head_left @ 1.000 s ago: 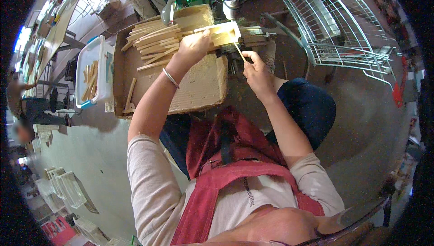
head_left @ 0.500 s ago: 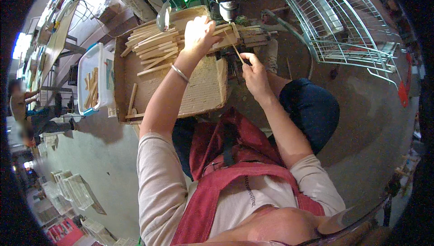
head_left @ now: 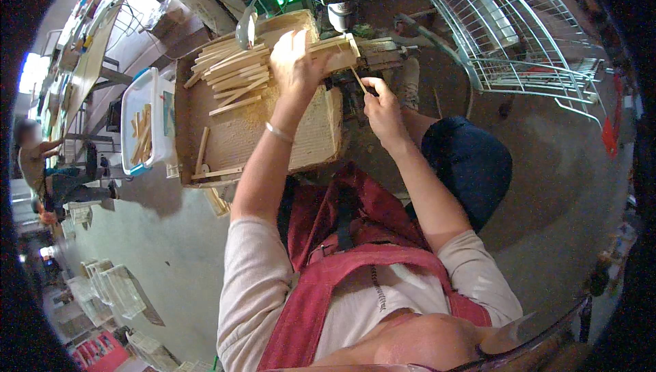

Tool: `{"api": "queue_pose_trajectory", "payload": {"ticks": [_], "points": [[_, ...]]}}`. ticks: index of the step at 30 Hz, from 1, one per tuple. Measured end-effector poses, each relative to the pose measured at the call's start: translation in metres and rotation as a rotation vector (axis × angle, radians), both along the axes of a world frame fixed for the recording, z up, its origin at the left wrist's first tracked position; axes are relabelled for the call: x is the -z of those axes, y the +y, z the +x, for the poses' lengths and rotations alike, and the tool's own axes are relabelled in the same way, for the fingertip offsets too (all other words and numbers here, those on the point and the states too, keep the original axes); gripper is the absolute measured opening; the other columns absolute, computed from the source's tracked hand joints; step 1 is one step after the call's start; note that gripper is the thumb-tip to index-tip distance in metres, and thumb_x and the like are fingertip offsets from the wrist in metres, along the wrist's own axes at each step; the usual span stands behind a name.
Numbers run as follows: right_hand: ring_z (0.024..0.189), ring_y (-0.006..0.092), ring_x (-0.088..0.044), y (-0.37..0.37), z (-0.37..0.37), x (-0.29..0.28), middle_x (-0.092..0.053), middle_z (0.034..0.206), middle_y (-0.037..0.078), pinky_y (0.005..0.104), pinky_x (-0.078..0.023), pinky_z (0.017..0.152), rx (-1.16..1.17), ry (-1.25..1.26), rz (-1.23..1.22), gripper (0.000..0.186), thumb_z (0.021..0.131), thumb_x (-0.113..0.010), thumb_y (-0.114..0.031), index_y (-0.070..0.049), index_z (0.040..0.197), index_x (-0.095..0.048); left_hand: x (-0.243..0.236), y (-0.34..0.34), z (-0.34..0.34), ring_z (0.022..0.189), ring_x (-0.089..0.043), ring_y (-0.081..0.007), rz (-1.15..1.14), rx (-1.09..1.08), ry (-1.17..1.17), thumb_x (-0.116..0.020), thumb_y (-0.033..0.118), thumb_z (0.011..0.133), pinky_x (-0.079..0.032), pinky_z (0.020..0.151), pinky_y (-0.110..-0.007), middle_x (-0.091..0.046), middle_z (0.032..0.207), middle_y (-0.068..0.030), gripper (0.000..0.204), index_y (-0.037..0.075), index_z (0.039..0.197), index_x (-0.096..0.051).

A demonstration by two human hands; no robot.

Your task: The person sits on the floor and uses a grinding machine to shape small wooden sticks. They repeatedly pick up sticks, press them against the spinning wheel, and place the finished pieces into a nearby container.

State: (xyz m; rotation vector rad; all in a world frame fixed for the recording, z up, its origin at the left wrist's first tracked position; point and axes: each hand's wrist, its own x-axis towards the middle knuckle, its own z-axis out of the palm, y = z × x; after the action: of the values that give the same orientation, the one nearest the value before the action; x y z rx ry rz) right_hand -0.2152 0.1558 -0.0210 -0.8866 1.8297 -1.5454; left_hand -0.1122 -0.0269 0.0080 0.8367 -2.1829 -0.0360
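My right hand (head_left: 384, 113) is closed in a pinch around a thin wooden stick (head_left: 359, 80), which slants up and left toward a small wooden block (head_left: 342, 61) at the work spot. Under bright lamp light, my left hand (head_left: 295, 68) is above the cardboard tray, its thumb spread from the fingers and close to the block. Glare washes out part of its fingers; I see nothing held in them. Just left of that hand, a loose pile of wooden strips (head_left: 236, 74) lies in the shallow cardboard tray (head_left: 239, 133).
A lamp (head_left: 246, 30) hangs over the pile. Left of the tray stands a clear plastic bin (head_left: 164, 122) holding wood pieces. A wire cart (head_left: 526, 50) is at the far right. Another person (head_left: 41, 160) is at the far left, near a long table.
My left hand has moved slightly down and left, its fingers now more extended. My right hand stays almost in place with the stick, of which less shows above the fingers.
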Motion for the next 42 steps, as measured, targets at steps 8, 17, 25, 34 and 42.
{"api": "queue_pose_trajectory", "payload": {"ticks": [8, 17, 25, 34, 42], "points": [[0.072, 0.0172, -0.059, -0.003, 0.0, 0.008, -0.065, 0.088, 0.01, 0.0323, -0.049, 0.067, 0.015, 0.002, -0.027, 0.021, 0.093, -0.051, -0.002, -0.003, 0.112, -0.06, 0.05, -0.002, 0.05, 0.103, -0.056, -0.0389, 0.433, -0.29, 0.127, -0.062, 0.013, 0.086, -0.045, 0.091, -0.048, -0.06, 0.108, -0.0199, 0.031, -0.002, 0.113, -0.063], [0.069, 0.0145, -0.057, -0.001, 0.0, -0.004, -0.064, 0.085, 0.009, 0.0325, -0.047, 0.063, -0.014, -0.086, 0.026, 0.022, 0.094, -0.052, -0.002, -0.003, 0.113, -0.061, 0.05, -0.01, 0.054, 0.1, -0.056, -0.0335, 0.75, -0.187, 0.153, -0.065, 0.011, 0.083, -0.045, 0.09, -0.042, -0.059, 0.103, -0.0175, 0.03, -0.002, 0.11, -0.063], [0.071, 0.0165, -0.059, 0.001, -0.003, -0.009, -0.066, 0.086, 0.011, 0.0337, -0.048, 0.066, -0.005, -0.034, 0.08, 0.022, 0.095, -0.052, -0.003, -0.002, 0.115, -0.061, 0.014, 0.016, -0.012, 0.098, -0.06, -0.032, -0.147, 0.033, 0.097, -0.078, 0.017, 0.075, -0.046, 0.084, -0.042, -0.065, 0.101, -0.0101, 0.023, 0.012, 0.095, -0.066], [0.06, 0.0093, -0.05, 0.01, 0.002, -0.005, -0.057, 0.075, 0.003, 0.0296, -0.041, 0.053, 0.014, -0.123, -0.009, 0.021, 0.096, -0.052, -0.005, -0.002, 0.116, -0.061, 0.034, -0.01, -0.033, 0.078, -0.055, -0.0311, -0.196, 0.159, 0.016, -0.075, 0.02, 0.079, -0.044, 0.067, -0.043, -0.054, 0.078, -0.0084, 0.015, 0.013, 0.081, -0.062], [0.049, 0.0034, -0.037, 0.085, 0.019, -0.055, -0.045, 0.066, -0.005, 0.0217, -0.029, 0.04, 0.057, -0.576, 0.013, 0.025, 0.102, -0.051, -0.016, -0.008, 0.125, -0.054, 0.04, -0.017, -0.037, 0.075, -0.054, -0.0305, -0.229, 0.266, 0.048, -0.076, 0.017, 0.076, -0.043, 0.064, -0.043, -0.052, 0.075, -0.0076, 0.016, 0.013, 0.077, -0.061]]}}
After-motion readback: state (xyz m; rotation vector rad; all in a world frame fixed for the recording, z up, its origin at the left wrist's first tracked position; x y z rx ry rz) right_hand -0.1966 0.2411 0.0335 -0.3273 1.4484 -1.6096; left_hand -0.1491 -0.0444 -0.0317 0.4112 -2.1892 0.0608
